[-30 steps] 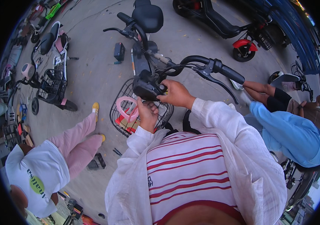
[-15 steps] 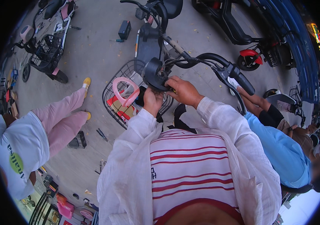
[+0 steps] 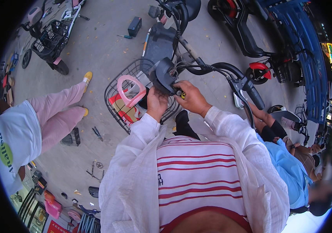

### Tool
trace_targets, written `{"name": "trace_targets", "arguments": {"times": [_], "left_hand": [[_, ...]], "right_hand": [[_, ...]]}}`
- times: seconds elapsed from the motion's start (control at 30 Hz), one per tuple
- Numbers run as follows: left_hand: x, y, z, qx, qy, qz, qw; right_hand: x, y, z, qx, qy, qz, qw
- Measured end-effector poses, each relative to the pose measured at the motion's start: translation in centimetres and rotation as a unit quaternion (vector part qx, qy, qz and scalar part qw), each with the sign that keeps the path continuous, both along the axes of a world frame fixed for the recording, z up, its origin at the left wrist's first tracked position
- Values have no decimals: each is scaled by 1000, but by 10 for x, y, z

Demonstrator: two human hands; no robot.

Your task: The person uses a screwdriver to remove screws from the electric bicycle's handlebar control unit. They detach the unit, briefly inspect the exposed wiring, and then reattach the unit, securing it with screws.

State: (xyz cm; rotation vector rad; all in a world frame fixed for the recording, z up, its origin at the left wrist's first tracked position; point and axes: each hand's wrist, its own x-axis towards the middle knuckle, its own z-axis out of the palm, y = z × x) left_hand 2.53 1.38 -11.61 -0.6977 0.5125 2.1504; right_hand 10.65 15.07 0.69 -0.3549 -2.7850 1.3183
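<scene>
Head view: both hands (image 3: 193,100) half-closed, holding black housing (image 3: 160,76), turned since second ago, wires (image 3: 175,70) showing

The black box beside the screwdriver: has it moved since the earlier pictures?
No. Against the screwdriver on the ground, the black box shows no shift; the two only slide together as the view changes.

White T-shirt (image 3: 18,130) and striped shirt (image 3: 199,171) bear letters, red sign (image 3: 54,228) digits.
</scene>
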Motion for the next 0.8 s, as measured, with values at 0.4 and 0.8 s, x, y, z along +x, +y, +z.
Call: {"name": "trace_targets", "arguments": {"times": [0.4,0.8], "left_hand": [[-14,-4,57,-88,204,-101,970],[-12,-2,81,-121,215,-81,966]], "right_hand": [[0,-2,-5,-61,27,-35,997],[2,-4,-4,-126,-16,-92,988]]}}
